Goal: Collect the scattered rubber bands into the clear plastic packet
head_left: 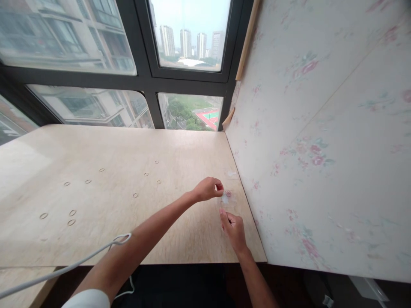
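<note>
My left hand (210,189) reaches across to the right side of the wooden surface, its thumb and index finger pinched on a small ring (224,193). Just right of those fingertips is a clear plastic bag (227,202) with a pinkish round thing (228,193) at its upper part. Below, my right hand (233,229) is closed, with thumb and fingers on the lower edge of the bag. Several thin rings lie spread over the left and middle of the surface, among them one ring (135,195) left of my left forearm.
The wooden surface (180,149) ends at a dark-framed window (189,81) and a floral-papered wall (308,149) on the right. Another clear plastic piece (231,174) lies near the wall. A white cable (80,262) crosses my left forearm at the lower left.
</note>
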Motion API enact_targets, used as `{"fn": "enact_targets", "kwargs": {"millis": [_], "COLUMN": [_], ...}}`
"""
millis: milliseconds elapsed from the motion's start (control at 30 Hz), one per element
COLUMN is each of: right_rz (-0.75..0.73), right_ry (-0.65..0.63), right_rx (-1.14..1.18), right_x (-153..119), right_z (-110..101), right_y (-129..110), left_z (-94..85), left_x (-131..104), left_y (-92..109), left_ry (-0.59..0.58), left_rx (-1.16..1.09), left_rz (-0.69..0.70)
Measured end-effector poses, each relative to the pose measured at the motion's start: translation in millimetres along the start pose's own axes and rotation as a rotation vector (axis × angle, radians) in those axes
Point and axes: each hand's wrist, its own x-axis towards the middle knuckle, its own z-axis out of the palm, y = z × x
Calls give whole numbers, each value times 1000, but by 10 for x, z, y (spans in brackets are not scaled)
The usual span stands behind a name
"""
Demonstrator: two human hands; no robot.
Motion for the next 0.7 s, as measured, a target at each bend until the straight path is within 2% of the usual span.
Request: {"fn": "enact_targets", "kwargs": {"millis": [233, 400, 567, 700], "right_rz": [-10, -9, -21, -15], "right_ry": [2, -3, -1, -4], "right_rx": [-23, -19, -17, -17], "right_x": [15, 8, -1, -10], "right_z": [-12, -17, -24, -21], "right_y": [-30, -32, -31, -27], "left_z": [205, 236, 64, -91], "left_x": [205, 242, 21, -334], "left_y": [25, -51, -257, -436], "left_ry": [48, 79, 155, 294], "left_rx": [79, 62, 20, -7], "left_rz": [7, 22, 1, -140]}}
